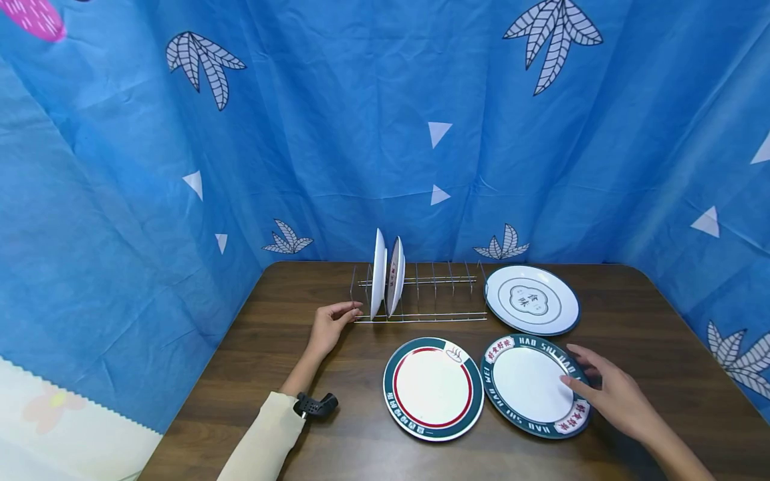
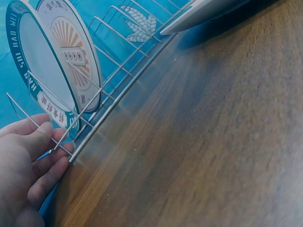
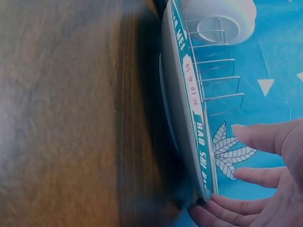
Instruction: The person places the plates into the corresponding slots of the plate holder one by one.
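My left hand (image 1: 327, 327) pinches the left end of a wire dish rack (image 1: 448, 315), thumb and fingers round its end wires in the left wrist view. Two plates stand on edge in the rack: a green-rimmed one (image 2: 45, 56) and one with an orange sunburst pattern (image 2: 71, 35). On the right, my right hand (image 1: 619, 394) is at the right rim of a plate with a green lettered border (image 1: 529, 384). Its thumb reaches over this plate, and the lower fingertips (image 3: 215, 201) meet the rim in the right wrist view. The fingers are spread.
A plate with a green border and red ring (image 1: 433, 387) lies flat, left of the lettered plate. Behind lies a white plate with a dark rim (image 1: 532, 300), close to the rack's right end. Blue patterned cloth (image 1: 373, 133) hangs behind the wooden table (image 1: 240, 401).
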